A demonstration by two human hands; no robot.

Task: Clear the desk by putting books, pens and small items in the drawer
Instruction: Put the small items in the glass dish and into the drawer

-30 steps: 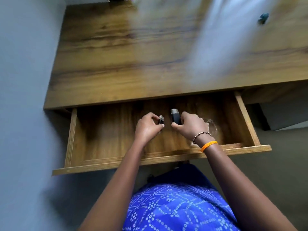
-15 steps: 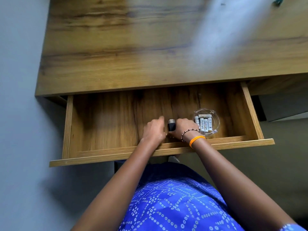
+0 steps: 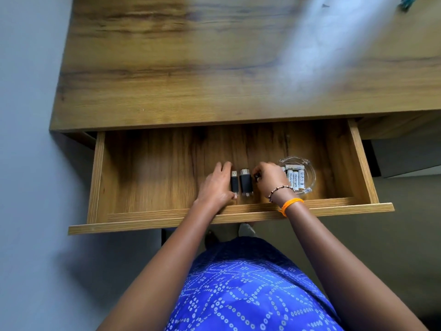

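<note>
A home study corner, by the look of it: a wood-grain surface (image 3: 214,68) pushed against a plain grey wall (image 3: 26,91), its shallow drawer (image 3: 152,220) open, holding USB sticks (image 3: 245,182) and a glass dish (image 3: 310,174) of batteries (image 3: 296,179).

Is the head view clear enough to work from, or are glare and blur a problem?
Head view: a pale glare streak washes the desk top; the teal object at the far corner is blurred; the drawer interior is sharp, with battery labels partly legible; wide-angle lens bows the desk edges.
</note>
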